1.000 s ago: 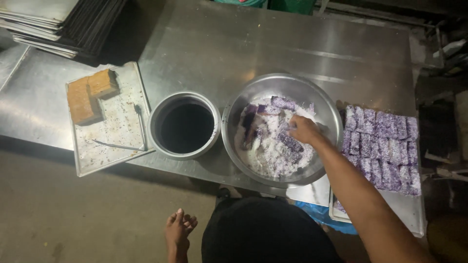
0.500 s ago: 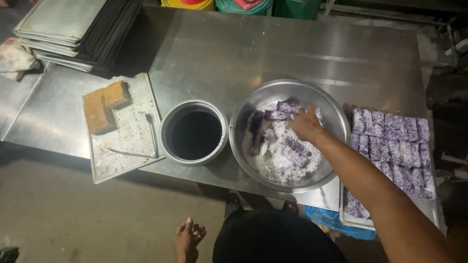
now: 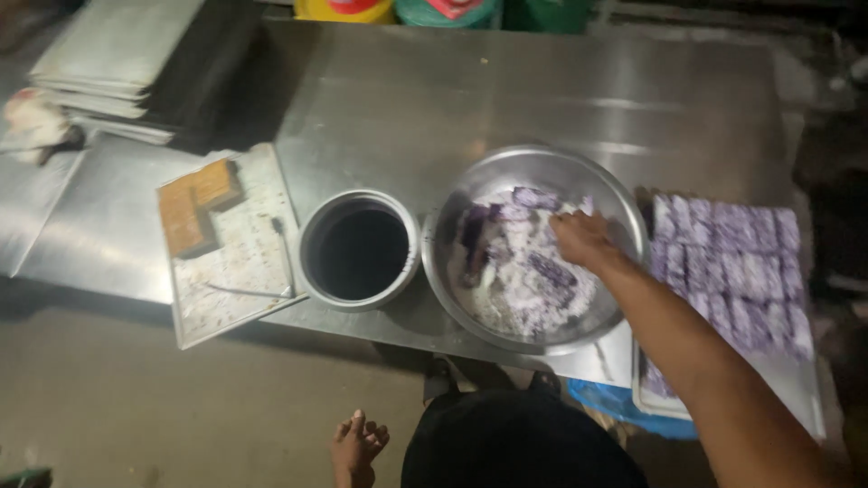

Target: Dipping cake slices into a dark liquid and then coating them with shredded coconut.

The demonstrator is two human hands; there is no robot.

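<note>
The brushed steel tabletop (image 3: 506, 81) carries everything. Largest on it is the round steel mixing bowl (image 3: 533, 163), with the right hand (image 3: 583, 239) down inside it, among purple cake pieces (image 3: 551, 269) lying in white grated coating. Its grip looks curled over the pieces, though blur hides whether it holds one. Rolling each piece lightly, so the coating covers every face, seems the way to do this well. Right of the hand lies a tray of coated purple pieces (image 3: 723, 262); left, a dark-filled round pot (image 3: 357, 253) — further left, a flat tray with brown blocks (image 3: 203, 203). The left hand (image 3: 357, 445) hangs loose, empty, below the tabletop's edge.
</note>
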